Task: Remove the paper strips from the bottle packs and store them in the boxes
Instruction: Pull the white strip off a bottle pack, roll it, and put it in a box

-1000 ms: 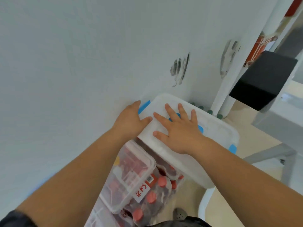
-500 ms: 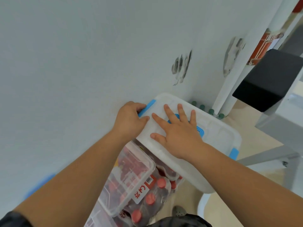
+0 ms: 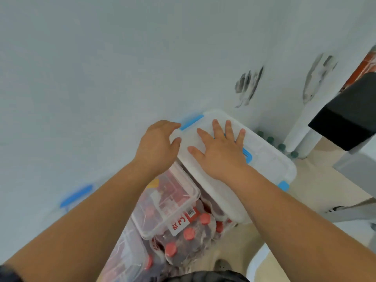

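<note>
My right hand [image 3: 220, 150] lies flat, fingers spread, on the white lid [image 3: 262, 159] of the far box. My left hand [image 3: 157, 145] curls over the lid's left corner beside a blue latch [image 3: 191, 122]. A bottle pack [image 3: 189, 239] with red caps sits near me, below a clear box [image 3: 162, 202].

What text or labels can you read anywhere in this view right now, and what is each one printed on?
Nothing reads cleanly.
Red characters on the white label of the bottle pack: large, but turned and blurred, so I won't quote them.
Barcode sticker beside them: digits too small.
Orange-red packaging at the far right edge: any print is illegible.
The white lid under the left hand and right hand carries no text.
</note>
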### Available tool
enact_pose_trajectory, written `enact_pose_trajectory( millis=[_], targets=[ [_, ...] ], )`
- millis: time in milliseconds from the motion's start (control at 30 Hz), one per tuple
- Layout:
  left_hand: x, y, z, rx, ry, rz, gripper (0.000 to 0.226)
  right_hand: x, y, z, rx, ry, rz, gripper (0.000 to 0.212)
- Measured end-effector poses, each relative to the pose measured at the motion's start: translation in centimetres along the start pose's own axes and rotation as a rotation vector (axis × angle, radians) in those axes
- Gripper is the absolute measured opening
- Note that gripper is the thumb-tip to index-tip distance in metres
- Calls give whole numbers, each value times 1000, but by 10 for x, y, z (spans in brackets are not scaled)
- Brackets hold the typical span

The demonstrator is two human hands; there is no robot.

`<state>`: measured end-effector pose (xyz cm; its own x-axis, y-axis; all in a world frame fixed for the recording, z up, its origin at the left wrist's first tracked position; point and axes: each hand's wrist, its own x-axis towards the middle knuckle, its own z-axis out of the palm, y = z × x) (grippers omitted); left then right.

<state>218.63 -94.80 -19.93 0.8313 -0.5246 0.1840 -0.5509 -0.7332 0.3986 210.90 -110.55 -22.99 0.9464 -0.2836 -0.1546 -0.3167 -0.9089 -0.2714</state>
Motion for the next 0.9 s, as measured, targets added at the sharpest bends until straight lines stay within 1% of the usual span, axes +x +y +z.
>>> enact_pose_trajectory(
  millis=[100,233,300,400,533,733,900],
  targets=[
    [-31,-17,-21,-9,56,-44,36,-8,-25,-11,43,56,-96,72],
    [-83,-48,-51,7,126,-132,33,-26,-79,-15,140,104,-252,65],
    [-112,-69,-66,22,157,-169,32,-39,-111,-8,177,84,-328,64],
    [-161,-101,-89,30,204,-266,29,-64,-160,10,182,45,-460,71],
    [-237,-153,-113,29,240,-388,27,-102,-228,42,133,-58,-602,58],
    [-356,-232,-140,39,216,-539,28,-162,-320,92,61,-142,-670,58],
    [-432,-293,-151,20,131,-616,28,-201,-381,133,16,-203,-691,55]
  ],
)
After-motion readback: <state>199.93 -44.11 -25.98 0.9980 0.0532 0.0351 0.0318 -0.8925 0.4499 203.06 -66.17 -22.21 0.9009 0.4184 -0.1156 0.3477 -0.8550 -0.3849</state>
